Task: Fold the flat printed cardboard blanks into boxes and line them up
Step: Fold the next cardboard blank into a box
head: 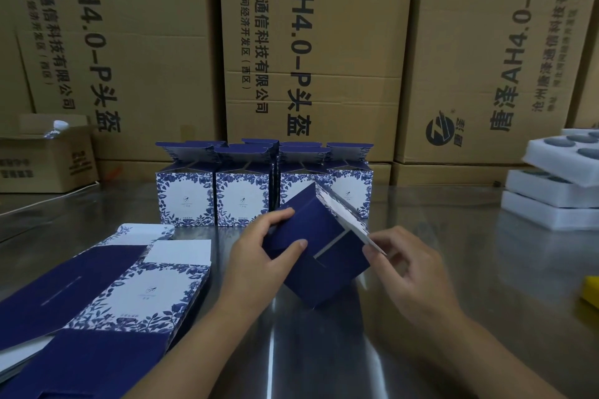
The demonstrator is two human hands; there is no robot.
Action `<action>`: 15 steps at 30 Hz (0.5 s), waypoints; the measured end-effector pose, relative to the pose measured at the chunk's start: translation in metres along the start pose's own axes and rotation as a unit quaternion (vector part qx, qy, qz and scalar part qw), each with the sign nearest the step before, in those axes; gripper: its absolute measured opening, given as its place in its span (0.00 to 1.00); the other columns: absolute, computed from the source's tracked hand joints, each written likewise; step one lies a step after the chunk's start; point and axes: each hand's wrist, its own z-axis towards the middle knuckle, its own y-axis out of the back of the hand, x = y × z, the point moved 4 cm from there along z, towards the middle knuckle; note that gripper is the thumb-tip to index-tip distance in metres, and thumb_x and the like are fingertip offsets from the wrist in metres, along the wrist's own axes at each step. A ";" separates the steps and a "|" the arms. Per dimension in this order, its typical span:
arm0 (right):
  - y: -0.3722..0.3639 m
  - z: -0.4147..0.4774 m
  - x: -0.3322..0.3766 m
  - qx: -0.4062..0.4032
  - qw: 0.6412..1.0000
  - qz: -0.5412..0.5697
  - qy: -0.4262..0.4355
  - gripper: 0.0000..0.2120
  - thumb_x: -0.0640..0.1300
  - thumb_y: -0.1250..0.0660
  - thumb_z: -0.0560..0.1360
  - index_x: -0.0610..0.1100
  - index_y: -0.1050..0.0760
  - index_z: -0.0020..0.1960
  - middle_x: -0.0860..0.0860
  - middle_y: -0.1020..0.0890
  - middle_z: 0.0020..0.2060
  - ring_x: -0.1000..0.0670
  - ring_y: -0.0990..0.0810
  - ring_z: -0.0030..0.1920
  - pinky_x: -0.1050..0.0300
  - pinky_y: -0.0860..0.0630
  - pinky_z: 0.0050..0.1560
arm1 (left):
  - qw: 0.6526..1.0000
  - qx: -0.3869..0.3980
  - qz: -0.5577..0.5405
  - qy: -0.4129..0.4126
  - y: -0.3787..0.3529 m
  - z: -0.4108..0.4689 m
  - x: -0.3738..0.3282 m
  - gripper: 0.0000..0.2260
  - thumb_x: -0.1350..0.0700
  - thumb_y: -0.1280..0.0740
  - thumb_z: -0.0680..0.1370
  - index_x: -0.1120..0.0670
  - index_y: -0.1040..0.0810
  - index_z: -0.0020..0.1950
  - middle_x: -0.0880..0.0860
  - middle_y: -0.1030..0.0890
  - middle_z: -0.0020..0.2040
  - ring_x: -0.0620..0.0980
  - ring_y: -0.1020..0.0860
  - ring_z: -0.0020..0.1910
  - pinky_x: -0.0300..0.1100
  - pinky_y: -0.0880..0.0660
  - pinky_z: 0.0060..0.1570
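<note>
Closest to me, a stack of flat blanks (129,295) lay on the table (421,350) at the person's left. They were smooth matte card, navy panels beside white ones edged with blue leaf print, and they had not been folded yet.

Just beyond, both hands worked one half-formed box (311,256), held tilted above the steel, navy base toward the person. The left hand (259,256) gripped its corner, thumb on one face and fingers curled over the far edge. The right hand (408,266) pinched the rim of a white-lined flap that stood out from the body. To my eye the base was about closed, with this flap left to tuck.

Farther back stood the finished boxes (240,201), square and upright in a row, at least four in front and more behind, lids open. I judged the job well under way but far from over.

White foam trays (551,201) were stacked at the right, and tall brown cartons (317,42) walled off the rear.
</note>
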 end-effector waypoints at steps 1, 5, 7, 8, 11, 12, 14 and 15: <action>0.000 0.000 0.001 0.001 1.000 0.001 0.004 0.13 0.59 0.40 0.72 0.52 0.22 0.43 0.59 0.22 0.38 0.57 0.23 0.40 0.69 0.32 0.40 | 1.000 -0.005 0.003 -0.005 0.000 0.000 0.000 0.18 0.58 0.26 0.70 0.44 0.22 0.57 0.42 0.20 0.53 0.37 0.24 0.50 0.34 0.27 0.50; 0.000 0.000 0.004 0.005 1.000 0.012 0.019 0.13 0.57 0.39 0.72 0.50 0.23 0.40 0.60 0.23 0.35 0.58 0.25 0.36 0.70 0.33 0.38 | 0.997 -0.030 0.052 -0.053 0.002 -0.002 -0.006 0.18 0.57 0.25 0.70 0.39 0.24 0.53 0.37 0.22 0.51 0.36 0.26 0.51 0.33 0.29 0.52; -0.003 -0.002 0.006 0.019 0.999 0.026 0.021 0.11 0.57 0.37 0.70 0.50 0.23 0.39 0.60 0.23 0.33 0.60 0.24 0.33 0.73 0.33 0.36 | 0.989 -0.046 0.098 -0.104 0.003 -0.004 -0.013 0.18 0.55 0.26 0.70 0.38 0.26 0.54 0.33 0.25 0.52 0.34 0.28 0.54 0.28 0.34 0.55; -0.006 -0.004 0.007 0.037 0.999 0.033 0.020 0.11 0.56 0.34 0.69 0.49 0.23 0.39 0.60 0.22 0.32 0.60 0.24 0.32 0.73 0.33 0.35 | 0.982 -0.053 0.126 -0.131 0.004 -0.005 -0.016 0.17 0.54 0.28 0.70 0.40 0.25 0.55 0.32 0.25 0.52 0.33 0.30 0.54 0.29 0.35 0.56; -0.021 -0.012 0.005 0.133 0.991 0.005 0.018 0.12 0.56 0.28 0.66 0.48 0.23 0.41 0.59 0.20 0.32 0.61 0.22 0.33 0.70 0.29 0.36 | 0.961 -0.060 0.197 -0.185 0.003 -0.006 -0.018 0.15 0.52 0.32 0.69 0.48 0.21 0.55 0.37 0.24 0.54 0.40 0.29 0.56 0.39 0.37 0.59; -0.026 -0.015 0.005 0.164 0.986 -0.010 0.021 0.13 0.56 0.27 0.65 0.49 0.24 0.42 0.60 0.21 0.33 0.60 0.22 0.34 0.69 0.27 0.37 | 0.958 -0.057 0.211 -0.187 0.003 -0.007 -0.017 0.15 0.52 0.32 0.69 0.48 0.21 0.55 0.38 0.23 0.54 0.42 0.29 0.56 0.41 0.37 0.60; -0.032 -0.018 0.004 0.202 0.979 -0.026 0.026 0.13 0.59 0.28 0.64 0.55 0.28 0.41 0.63 0.22 0.33 0.61 0.23 0.35 0.67 0.26 0.38 | 0.954 -0.052 0.234 -0.178 0.002 -0.007 -0.014 0.14 0.53 0.31 0.68 0.48 0.20 0.54 0.39 0.22 0.54 0.44 0.28 0.56 0.47 0.39 0.65; -0.034 -0.018 0.003 0.212 0.976 -0.032 0.028 0.13 0.60 0.29 0.64 0.57 0.30 0.41 0.64 0.23 0.33 0.62 0.23 0.36 0.67 0.27 0.39 | 0.953 -0.050 0.243 -0.173 0.002 -0.008 -0.013 0.14 0.53 0.31 0.68 0.48 0.20 0.54 0.40 0.22 0.54 0.43 0.29 0.56 0.50 0.41 0.67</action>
